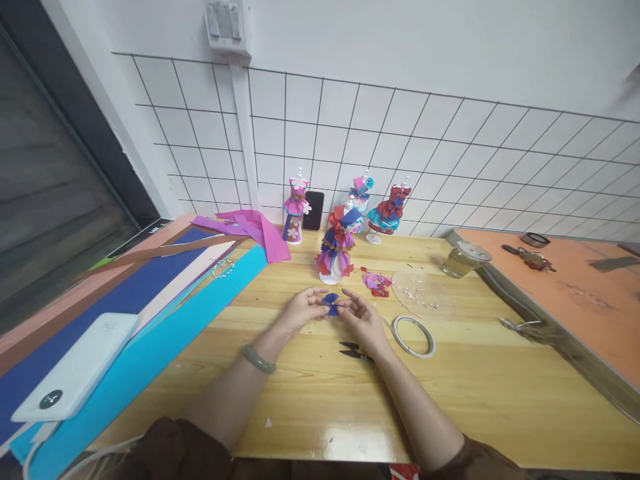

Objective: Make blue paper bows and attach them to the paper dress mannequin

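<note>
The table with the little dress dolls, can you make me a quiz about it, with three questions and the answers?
1. True or false: the left hand and the right hand both hold the blue pleated piece.
2. Which is closest to the right wrist?
a) the phone
b) the black snips
c) the white power bank
3. Fill in the number: ____ dressed-up dolls stand on the table.

Key: 1 true; 2 b; 3 four.
</note>
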`<act>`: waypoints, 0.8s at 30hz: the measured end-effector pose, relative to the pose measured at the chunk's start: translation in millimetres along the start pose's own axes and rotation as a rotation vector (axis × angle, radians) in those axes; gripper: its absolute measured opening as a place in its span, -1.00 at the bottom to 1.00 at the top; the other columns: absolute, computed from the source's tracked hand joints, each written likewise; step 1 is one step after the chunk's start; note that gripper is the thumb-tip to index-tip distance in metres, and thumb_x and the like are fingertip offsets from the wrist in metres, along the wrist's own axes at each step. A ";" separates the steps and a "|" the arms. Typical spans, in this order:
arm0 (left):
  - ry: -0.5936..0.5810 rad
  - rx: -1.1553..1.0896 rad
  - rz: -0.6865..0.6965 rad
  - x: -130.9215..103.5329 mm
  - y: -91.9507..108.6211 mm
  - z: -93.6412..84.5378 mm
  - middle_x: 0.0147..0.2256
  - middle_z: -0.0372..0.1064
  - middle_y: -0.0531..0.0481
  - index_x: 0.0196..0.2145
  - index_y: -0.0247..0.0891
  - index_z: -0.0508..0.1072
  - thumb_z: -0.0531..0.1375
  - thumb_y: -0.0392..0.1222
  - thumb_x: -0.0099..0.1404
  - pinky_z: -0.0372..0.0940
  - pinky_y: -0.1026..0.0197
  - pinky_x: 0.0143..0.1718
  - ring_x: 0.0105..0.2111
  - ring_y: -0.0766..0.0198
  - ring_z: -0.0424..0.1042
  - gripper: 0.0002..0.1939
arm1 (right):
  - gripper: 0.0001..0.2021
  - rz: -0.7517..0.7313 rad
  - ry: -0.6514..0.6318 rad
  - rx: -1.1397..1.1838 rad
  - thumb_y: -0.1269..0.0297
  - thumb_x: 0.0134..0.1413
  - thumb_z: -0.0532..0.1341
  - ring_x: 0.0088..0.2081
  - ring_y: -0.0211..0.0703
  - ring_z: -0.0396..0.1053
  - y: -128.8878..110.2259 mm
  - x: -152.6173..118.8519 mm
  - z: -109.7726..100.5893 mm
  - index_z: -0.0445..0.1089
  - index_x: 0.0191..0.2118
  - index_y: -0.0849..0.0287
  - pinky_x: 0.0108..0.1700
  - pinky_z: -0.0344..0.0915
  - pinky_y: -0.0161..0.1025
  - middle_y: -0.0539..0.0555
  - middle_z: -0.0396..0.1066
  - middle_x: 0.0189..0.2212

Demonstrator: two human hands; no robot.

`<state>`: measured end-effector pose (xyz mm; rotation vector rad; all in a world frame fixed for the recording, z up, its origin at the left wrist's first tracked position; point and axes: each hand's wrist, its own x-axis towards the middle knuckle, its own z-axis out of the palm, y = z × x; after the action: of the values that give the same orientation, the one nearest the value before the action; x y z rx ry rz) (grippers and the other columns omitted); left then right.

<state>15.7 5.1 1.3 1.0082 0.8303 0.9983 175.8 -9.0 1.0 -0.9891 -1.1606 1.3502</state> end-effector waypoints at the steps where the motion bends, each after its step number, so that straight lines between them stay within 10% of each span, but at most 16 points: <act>1: -0.012 0.005 -0.003 0.1 -1.0 0.2 -0.22 0.37 -0.17 -0.10 -0.30 0.26 0.29 -0.28 -0.07 0.26 0.25 -0.35 -0.33 0.28 0.38 -0.46 | -0.51 -0.008 -0.001 0.003 0.21 -0.24 0.30 -0.33 -0.21 0.34 1.0 0.3 -0.7 0.23 -0.08 0.13 -0.21 0.27 -0.18 0.02 0.36 -0.38; 24: 0.040 0.028 0.036 0.2 0.2 0.8 -0.32 0.36 -0.10 -0.09 -0.30 0.26 0.26 -0.26 -0.04 0.21 0.31 -0.44 -0.44 0.36 0.35 -0.49 | -0.51 -0.006 -0.060 -0.051 0.21 -0.21 0.28 -0.33 -0.20 0.34 0.8 -1.2 3.8 0.23 -0.06 0.14 -0.24 0.28 -0.19 0.04 0.36 -0.37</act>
<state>16.4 5.1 1.8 1.0326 0.8638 1.0431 172.0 -10.6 0.9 -0.9867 -1.2469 1.3593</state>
